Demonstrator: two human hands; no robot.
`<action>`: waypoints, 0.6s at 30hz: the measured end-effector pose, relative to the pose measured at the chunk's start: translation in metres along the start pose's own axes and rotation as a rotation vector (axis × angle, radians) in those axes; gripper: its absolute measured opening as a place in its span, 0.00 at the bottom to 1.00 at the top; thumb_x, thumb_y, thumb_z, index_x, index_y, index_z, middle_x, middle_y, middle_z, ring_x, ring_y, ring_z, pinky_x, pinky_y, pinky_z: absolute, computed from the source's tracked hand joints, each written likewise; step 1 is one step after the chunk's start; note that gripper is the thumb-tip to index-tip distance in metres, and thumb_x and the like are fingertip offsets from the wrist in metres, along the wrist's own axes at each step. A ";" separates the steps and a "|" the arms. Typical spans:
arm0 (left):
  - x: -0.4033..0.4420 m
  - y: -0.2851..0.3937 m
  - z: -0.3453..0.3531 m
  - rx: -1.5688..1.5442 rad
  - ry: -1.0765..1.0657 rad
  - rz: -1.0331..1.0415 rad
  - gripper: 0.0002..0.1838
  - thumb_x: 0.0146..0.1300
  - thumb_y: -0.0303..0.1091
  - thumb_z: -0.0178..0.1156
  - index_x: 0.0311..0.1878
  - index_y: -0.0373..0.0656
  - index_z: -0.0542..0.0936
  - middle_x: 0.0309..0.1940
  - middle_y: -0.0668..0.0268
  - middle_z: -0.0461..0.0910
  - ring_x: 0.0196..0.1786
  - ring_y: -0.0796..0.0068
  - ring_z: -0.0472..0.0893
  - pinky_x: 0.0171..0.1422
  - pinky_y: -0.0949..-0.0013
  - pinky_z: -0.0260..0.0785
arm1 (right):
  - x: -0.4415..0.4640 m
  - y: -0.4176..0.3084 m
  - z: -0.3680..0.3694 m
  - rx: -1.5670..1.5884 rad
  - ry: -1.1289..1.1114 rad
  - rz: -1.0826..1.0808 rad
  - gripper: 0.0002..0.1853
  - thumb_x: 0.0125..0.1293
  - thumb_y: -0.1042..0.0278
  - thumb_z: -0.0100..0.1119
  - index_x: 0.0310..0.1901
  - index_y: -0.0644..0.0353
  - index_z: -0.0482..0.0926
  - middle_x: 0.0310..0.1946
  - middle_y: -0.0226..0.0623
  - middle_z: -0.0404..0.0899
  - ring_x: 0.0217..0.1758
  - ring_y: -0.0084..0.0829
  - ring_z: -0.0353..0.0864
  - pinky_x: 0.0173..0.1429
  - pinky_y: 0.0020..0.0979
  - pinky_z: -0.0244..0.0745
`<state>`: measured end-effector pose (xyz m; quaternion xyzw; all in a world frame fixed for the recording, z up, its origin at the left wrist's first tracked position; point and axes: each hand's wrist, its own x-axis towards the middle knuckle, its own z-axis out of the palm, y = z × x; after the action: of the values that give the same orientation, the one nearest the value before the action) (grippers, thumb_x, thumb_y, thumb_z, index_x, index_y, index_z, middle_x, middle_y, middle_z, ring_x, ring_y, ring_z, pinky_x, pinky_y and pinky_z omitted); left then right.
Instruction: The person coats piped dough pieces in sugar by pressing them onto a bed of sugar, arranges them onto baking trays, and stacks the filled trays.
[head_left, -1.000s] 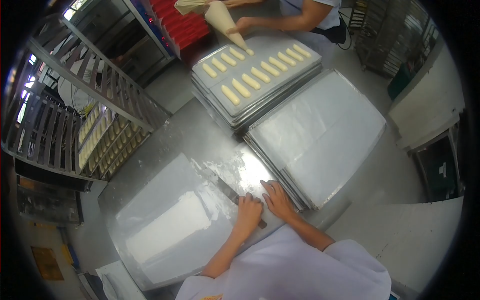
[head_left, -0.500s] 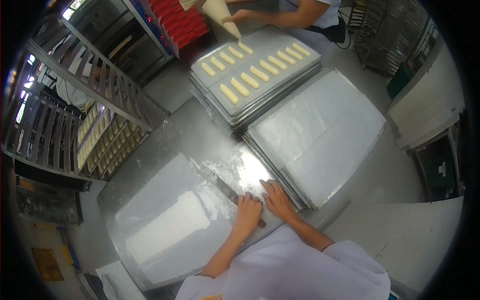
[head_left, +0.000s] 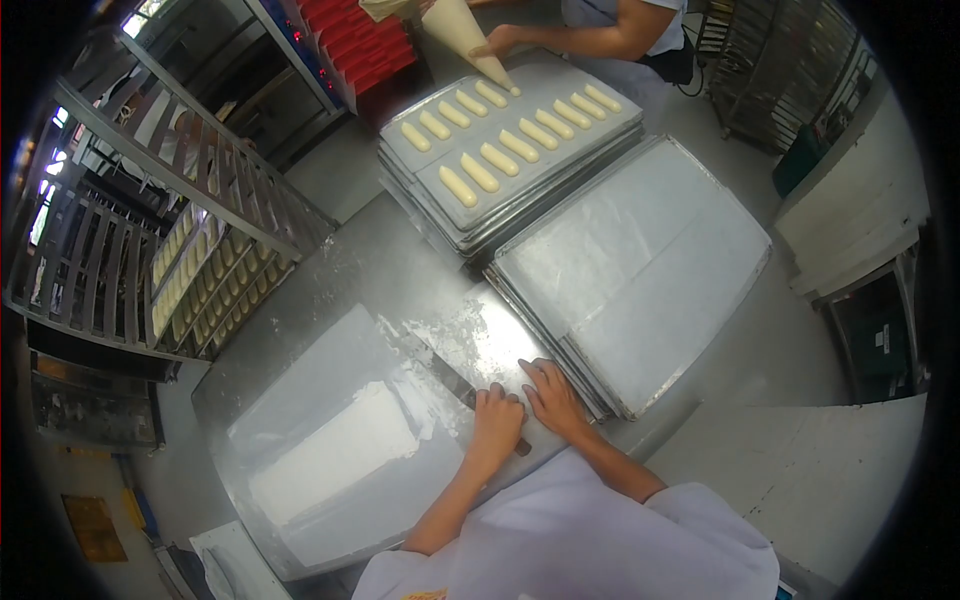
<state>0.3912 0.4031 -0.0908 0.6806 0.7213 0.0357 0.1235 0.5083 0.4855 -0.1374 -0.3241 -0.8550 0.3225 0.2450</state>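
Observation:
My left hand [head_left: 497, 425] is closed around the dark handle of a long spatula or knife [head_left: 446, 374], which lies on the metal table [head_left: 390, 245]. Close to its right, my right hand [head_left: 556, 402] rests on the table with its fingers apart, holding nothing, beside a stack of paper-lined trays [head_left: 640, 265]. White paste is spread in a rectangular patch [head_left: 335, 455] on a grey sheet [head_left: 290, 400] left of my hands. White smears [head_left: 425, 395] lie around the blade.
Across the table a co-worker's hand [head_left: 503, 40] holds a piping bag [head_left: 457, 32] over a tray with several piped dough strips [head_left: 517, 145]. A rack [head_left: 190, 150] with filled trays stands at the left. Red trays [head_left: 355, 45] are behind, another rack [head_left: 790, 70] at the back right.
The co-worker has finished one more dough strip in the back row and moved the piping bag to the right. My hands have stayed in place.

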 end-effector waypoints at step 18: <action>0.000 0.001 -0.001 -0.002 0.007 0.007 0.07 0.52 0.36 0.63 0.26 0.44 0.83 0.29 0.69 0.80 0.46 0.65 0.71 0.50 0.60 0.59 | 0.000 0.001 0.000 0.028 0.000 0.009 0.21 0.64 0.70 0.53 0.60 0.56 0.69 0.48 0.43 0.68 0.52 0.45 0.70 0.55 0.41 0.69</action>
<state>0.3922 0.4034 -0.0900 0.6831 0.7192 0.0392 0.1213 0.5087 0.4856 -0.1383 -0.3243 -0.8489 0.3357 0.2482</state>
